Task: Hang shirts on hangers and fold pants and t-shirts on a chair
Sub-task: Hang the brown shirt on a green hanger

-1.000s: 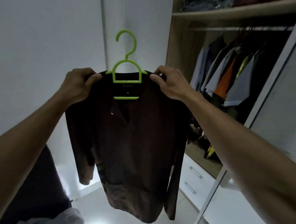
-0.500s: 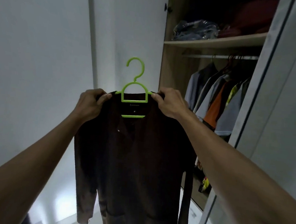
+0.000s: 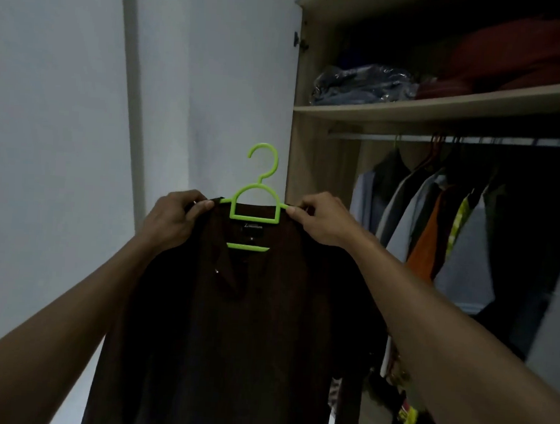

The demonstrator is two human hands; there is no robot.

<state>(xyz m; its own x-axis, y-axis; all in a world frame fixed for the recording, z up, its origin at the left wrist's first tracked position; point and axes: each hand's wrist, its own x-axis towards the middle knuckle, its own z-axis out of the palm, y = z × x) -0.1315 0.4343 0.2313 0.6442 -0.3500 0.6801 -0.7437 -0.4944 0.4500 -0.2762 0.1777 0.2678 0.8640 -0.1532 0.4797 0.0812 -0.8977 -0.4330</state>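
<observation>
Dark brown shirt (image 3: 232,323), soft and limp, drapes from a stiff green hanger (image 3: 256,207) held up before the open wardrobe; left hand (image 3: 173,221) and right hand (image 3: 321,219) each pinch a shoulder, the best hold; beyond, the rail (image 3: 473,140) carries hung clothes (image 3: 435,228)

Shirt (image 3: 231,340) hem below frame edge

Two bare forearms, sleeveless to the frame edge, hands (image 3: 173,220) (image 3: 324,219) without rings or watch.
</observation>
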